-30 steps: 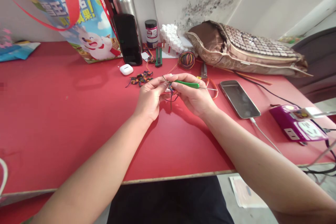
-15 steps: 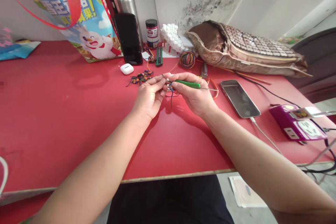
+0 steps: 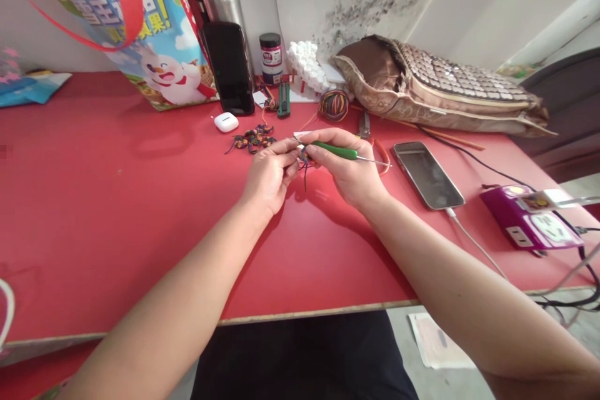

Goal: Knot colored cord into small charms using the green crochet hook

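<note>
We see both hands meeting at the middle of the frame, above the red surface (image 3: pixel 140 219). The left hand (image 3: pixel 267 178) has its fingers pinched together on a small multicoloured crocheted piece (image 3: pixel 305 154), which sits between the two hands; its loose end hangs below them. We judge that this pinch steadies the stitches where the tool meets them. The fingers of the right hand (image 3: pixel 354 169) are clamped on the green-handled crochet hook (image 3: pixel 338 149), gripped like a pen, probably for fine control of the tip.

The hook's long axis runs almost crosswise in the frame, dipping slightly toward the right. One end points left, into the pinched fingers, where we cannot make out its tip; the other, a thin metal shaft, pokes out past the right hand and over the orange-handled tool (image 3: pixel 383 156).

At upper centre we find a ball of variegated yarn (image 3: pixel 334 105), perhaps kept there so the strand can run freely, though we cannot trace it fully to the hands. A finished-looking crocheted strip (image 3: pixel 254 138) lies just left of the hands, and a green utility knife (image 3: pixel 284 100) lies behind, seemingly within reach.
</note>
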{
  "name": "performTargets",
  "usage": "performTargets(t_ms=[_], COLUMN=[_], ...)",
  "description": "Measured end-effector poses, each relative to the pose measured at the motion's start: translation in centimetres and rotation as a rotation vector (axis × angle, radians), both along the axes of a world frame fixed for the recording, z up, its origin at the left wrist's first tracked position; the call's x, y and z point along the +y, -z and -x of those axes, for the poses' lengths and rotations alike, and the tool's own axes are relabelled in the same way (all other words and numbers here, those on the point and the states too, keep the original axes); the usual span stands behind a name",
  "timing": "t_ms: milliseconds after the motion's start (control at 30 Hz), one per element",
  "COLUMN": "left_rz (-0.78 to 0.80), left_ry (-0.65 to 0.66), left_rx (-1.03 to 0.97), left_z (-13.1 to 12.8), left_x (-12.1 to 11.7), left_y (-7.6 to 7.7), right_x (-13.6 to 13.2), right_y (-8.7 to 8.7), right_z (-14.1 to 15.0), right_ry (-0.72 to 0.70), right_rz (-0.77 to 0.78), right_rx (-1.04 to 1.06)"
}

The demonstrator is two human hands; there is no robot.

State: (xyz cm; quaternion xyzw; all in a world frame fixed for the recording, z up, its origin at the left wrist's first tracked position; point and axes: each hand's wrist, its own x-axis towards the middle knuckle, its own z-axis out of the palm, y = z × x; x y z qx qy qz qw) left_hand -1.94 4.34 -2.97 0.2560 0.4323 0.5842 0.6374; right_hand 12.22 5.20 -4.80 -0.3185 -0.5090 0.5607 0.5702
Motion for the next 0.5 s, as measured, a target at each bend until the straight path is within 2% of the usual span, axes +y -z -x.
performTargets(t_ms=[200, 367, 500], left_rz=[-0.016, -0.031, -0.079], left_ry=[0.001, -0.04, -0.002], left_rx=[0.005, -0.036, -0.024], left_z=[-0.09, -0.34, -0.77], left_x=[-0.07, -0.32, -0.79], left_y=[-0.14, -0.22, -0.05], right_x=[0.05, 0.19, 0.03], right_y=[0.15, 0.31, 0.48], right_z=[0.0, 0.3, 0.84], right_ry=[0.007, 0.108, 0.203], right_rz=[0.002, -0.02, -0.04], right_rx=[-0.008, 0.041, 0.021])
